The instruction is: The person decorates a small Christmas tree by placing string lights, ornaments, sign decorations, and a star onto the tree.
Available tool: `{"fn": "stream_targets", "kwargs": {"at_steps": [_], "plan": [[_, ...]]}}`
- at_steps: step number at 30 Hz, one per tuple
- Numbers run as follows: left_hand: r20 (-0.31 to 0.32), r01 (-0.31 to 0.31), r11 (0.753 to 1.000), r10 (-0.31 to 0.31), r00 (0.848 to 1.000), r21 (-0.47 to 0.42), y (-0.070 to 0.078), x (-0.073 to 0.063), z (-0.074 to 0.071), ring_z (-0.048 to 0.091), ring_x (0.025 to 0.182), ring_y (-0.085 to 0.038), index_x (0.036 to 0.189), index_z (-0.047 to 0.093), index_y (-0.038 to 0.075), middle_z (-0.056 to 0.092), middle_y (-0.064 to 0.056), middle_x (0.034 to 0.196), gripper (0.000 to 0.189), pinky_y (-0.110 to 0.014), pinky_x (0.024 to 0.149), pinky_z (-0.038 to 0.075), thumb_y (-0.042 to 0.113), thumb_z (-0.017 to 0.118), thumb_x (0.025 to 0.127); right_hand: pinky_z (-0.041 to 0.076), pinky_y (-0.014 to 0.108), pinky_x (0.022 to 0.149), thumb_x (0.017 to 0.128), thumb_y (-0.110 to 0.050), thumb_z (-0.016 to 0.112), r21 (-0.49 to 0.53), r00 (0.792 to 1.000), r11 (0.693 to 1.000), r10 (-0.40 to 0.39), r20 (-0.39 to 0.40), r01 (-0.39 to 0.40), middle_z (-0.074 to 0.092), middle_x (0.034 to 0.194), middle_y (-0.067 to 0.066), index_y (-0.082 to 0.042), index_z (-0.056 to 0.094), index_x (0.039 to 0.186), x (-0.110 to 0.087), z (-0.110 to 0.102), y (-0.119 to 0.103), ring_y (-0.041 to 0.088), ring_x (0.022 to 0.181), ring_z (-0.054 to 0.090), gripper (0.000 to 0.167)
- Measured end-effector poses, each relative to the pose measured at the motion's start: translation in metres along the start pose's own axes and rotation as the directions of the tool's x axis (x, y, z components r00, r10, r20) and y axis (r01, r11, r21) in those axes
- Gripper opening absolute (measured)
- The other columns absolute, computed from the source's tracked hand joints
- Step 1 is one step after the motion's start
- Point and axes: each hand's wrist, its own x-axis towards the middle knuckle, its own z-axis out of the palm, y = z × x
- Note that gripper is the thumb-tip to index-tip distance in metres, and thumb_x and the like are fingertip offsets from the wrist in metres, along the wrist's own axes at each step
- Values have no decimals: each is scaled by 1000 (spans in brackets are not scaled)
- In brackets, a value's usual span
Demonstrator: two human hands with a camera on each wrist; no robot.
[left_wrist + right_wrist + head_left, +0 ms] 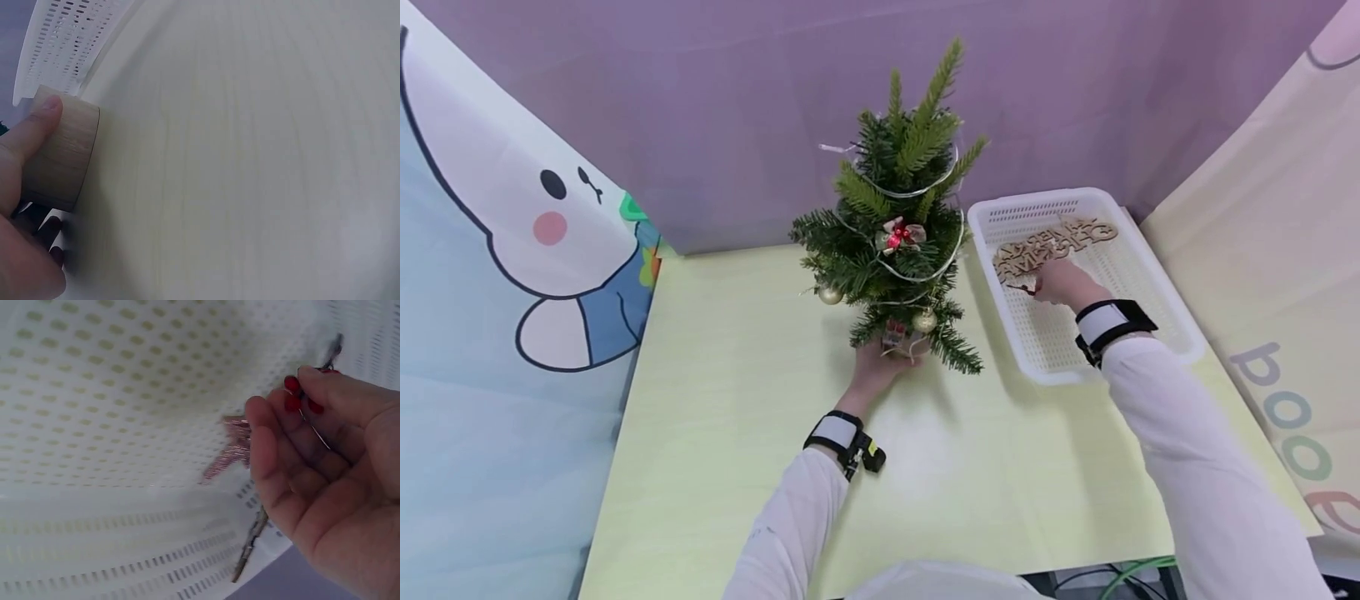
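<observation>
A small decorated Christmas tree (865,271) stands upright on the table. My left hand (874,368) grips its round wooden base (70,140); in the left wrist view the thumb lies along the base's side. Inside the white basket, my right hand (1063,283) pinches a sprig of red berries (292,400) on thin wire between thumb and fingers. Wooden letter cutouts (1037,250) lie near the basket's far left side, just beyond that hand. A pinkish glittery ornament (231,450) shows past the fingertips in the right wrist view, partly hidden by them.
The white perforated basket (1165,292) sits at the table's right. On the tree are a red-centred bow (900,237), gold balls (924,320) and a pale string of wire (925,277). A purple cloth (737,125) hangs behind the pale table (715,400), with printed cloths at both sides.
</observation>
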Motion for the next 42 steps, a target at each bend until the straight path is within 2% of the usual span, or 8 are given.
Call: {"fn": "stream_targets", "kwargs": {"at_steps": [6,11,14,20,27,35,38,42], "plan": [[17,-17,1000,17,1000,-7,-1,-5,-5,60,104,-24,121,56,12,64,-5,109,68,-38,93,48,30,87,64,50,43,67,77,-6,65,-9,981,993,-122,-152,122,68,80,12,-1,73,78,-9,-21,-13,27,71,61,9],[32,-41,999,41,999,-14,-4,-7,-9,59,102,-21,118,56,16,64,-2,107,64,-40,95,45,33,86,64,46,37,59,86,-9,58,65,965,989,-113,-236,132,63,64,6,-2,71,82,-22,-44,-28,20,57,55,16],[44,-47,999,47,998,9,-5,-7,-10,60,98,-19,113,59,19,65,1,104,58,-40,93,45,37,86,65,43,33,55,88,-9,56,123,941,978,-125,-314,171,60,61,5,-1,70,85,-34,-56,-41,17,53,53,16],[57,-38,998,35,998,59,-6,-6,-9,61,96,-19,112,60,20,66,1,102,57,-37,89,48,40,85,65,49,32,64,86,-10,63,138,838,950,-171,-518,279,70,78,9,-4,73,90,-72,-75,-76,20,67,63,12],[50,-30,998,28,998,46,-2,-6,-7,60,98,-21,112,60,18,66,0,103,55,-39,92,46,37,85,66,47,10,61,81,-4,68,176,719,875,-239,-652,451,66,77,-1,-9,72,88,-118,-88,-109,4,68,57,10],[13,-12,1000,12,1000,5,2,-5,-3,59,100,-20,113,60,18,65,0,104,55,-38,94,45,32,86,66,44,11,60,79,0,69,71,532,779,-355,-769,623,66,78,-1,-10,73,88,-131,-91,-133,2,67,54,14],[5,10,1000,-10,1000,-13,4,-6,-1,59,102,-21,114,60,17,65,-2,106,56,-39,96,44,31,86,66,44,12,61,80,0,68,66,498,750,-368,-785,658,66,78,1,-9,73,89,-130,-91,-141,4,67,55,13],[2,31,999,-31,1000,-33,7,-6,2,59,102,-22,113,60,16,65,-3,107,54,-41,97,43,30,85,66,43,13,61,82,-1,67,66,509,747,-383,-771,662,63,78,0,-7,72,90,-127,-92,-150,4,67,53,12]]}}
